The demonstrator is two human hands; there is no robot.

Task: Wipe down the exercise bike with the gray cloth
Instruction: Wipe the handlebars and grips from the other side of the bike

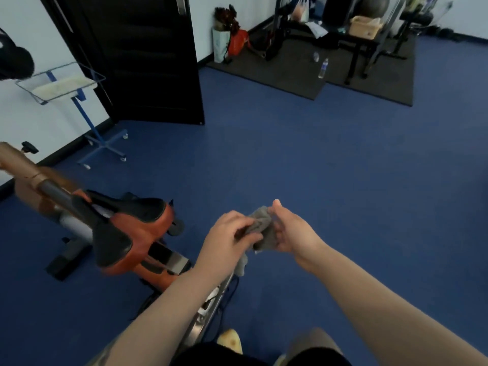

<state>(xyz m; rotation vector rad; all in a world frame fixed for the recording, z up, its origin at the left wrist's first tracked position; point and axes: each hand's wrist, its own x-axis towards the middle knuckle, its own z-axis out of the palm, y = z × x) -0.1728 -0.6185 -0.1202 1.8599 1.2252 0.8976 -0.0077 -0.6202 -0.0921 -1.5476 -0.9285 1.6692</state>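
The gray cloth is bunched up between both hands, held in the air over the blue floor. My left hand grips its left side with curled fingers, and a tail of cloth hangs below that hand. My right hand holds the right side, thumb up against the fabric. The exercise bike, orange and black with a black saddle, stands to the left and below my hands. Its metal frame runs under my left forearm.
A blue rolling stand with a wire tray stands by the left wall, next to a black door. Weight benches, bags and a water bottle sit on dark mats at the back. Open blue floor lies ahead.
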